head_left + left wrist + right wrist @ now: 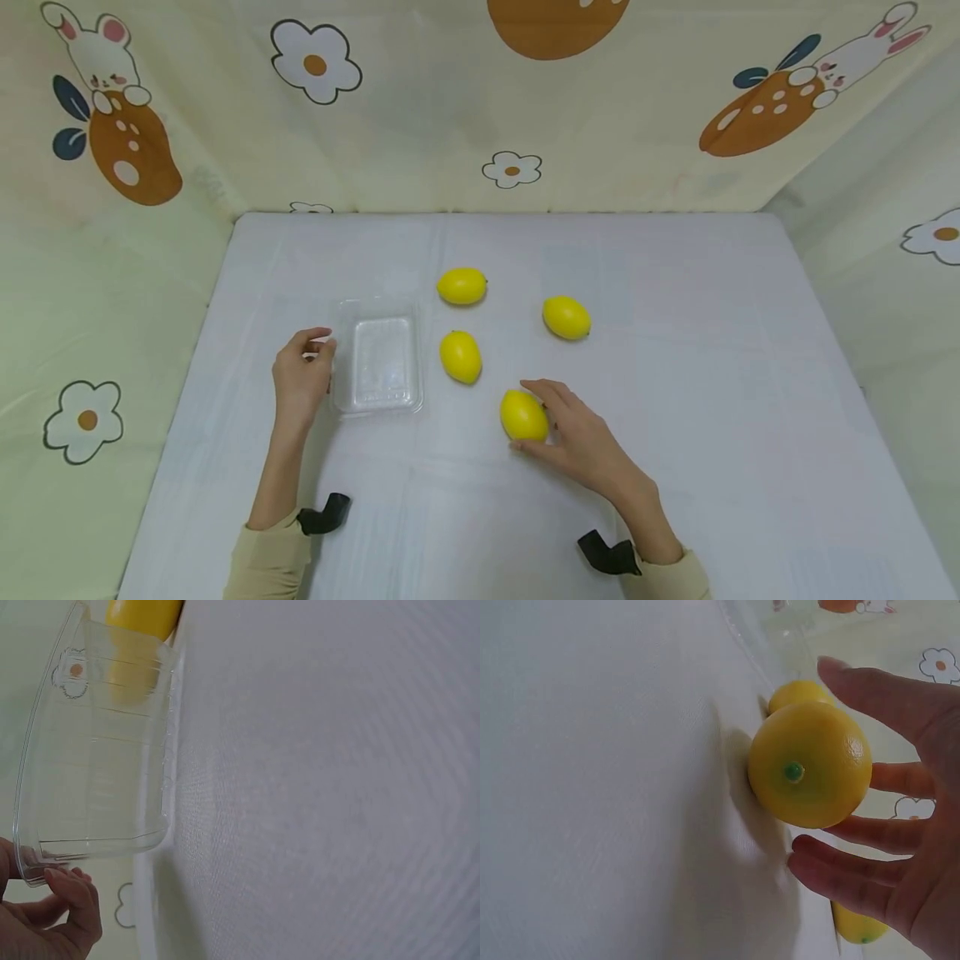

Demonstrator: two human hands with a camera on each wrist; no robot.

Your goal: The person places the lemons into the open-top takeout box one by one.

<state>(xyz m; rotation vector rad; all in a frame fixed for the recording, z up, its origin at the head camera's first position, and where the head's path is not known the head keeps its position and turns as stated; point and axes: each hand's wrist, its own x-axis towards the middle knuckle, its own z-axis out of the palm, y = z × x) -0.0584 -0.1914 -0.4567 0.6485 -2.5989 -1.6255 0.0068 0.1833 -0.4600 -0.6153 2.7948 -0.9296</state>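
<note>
Pinching, likely to steady, the clear tray (384, 367) with my left hand (298, 379), I'm holding my right hand (588, 440) spread around a lemon (522, 416).

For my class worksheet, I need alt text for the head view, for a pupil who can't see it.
A person's right hand spreads its thumb and fingers around a yellow lemon on a white table, while the left hand pinches the rim of an empty clear container. Three more lemons lie farther back.
</note>
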